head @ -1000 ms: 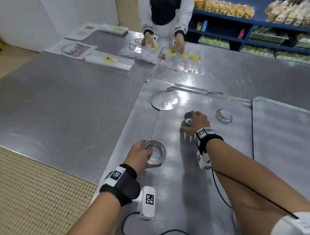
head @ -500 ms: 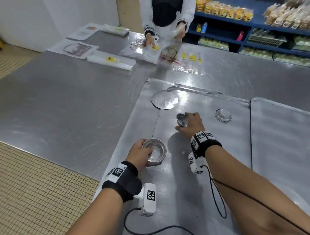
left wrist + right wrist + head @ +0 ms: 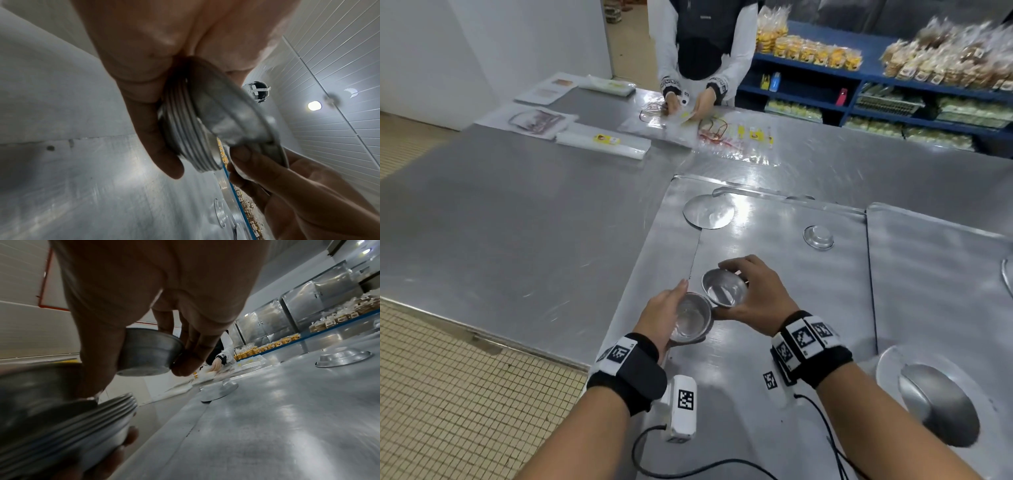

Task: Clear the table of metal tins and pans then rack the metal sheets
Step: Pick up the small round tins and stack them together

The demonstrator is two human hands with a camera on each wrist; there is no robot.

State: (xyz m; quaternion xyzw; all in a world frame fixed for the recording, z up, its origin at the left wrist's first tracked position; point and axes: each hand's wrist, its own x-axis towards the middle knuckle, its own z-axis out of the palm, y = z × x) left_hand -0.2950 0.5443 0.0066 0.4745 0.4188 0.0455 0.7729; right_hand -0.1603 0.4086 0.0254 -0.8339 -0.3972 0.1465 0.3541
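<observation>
Just past my fingers the flat silver metal sheet (image 3: 774,260) lies bare, so there is room to pass straight ahead. Further beyond my right fingertips, to their right, 1 small upturned round metal tin (image 3: 818,237) stands in the way. Beyond my left fingertips lies 1 flat round metal disc (image 3: 708,211). Left of my left fingers the grey steel table (image 3: 517,222) is open.

stack of tins (image 3: 690,320): nested, mouth up, in my left hand (image 3: 661,313), lower centre of head view
single tin (image 3: 723,287): small, tilted, pinched in my right hand (image 3: 756,298), touching the stack rim
upturned tin (image 3: 818,237): on metal sheet (image 3: 774,342), upper right
flat disc (image 3: 708,211): sheet's upper left
</observation>
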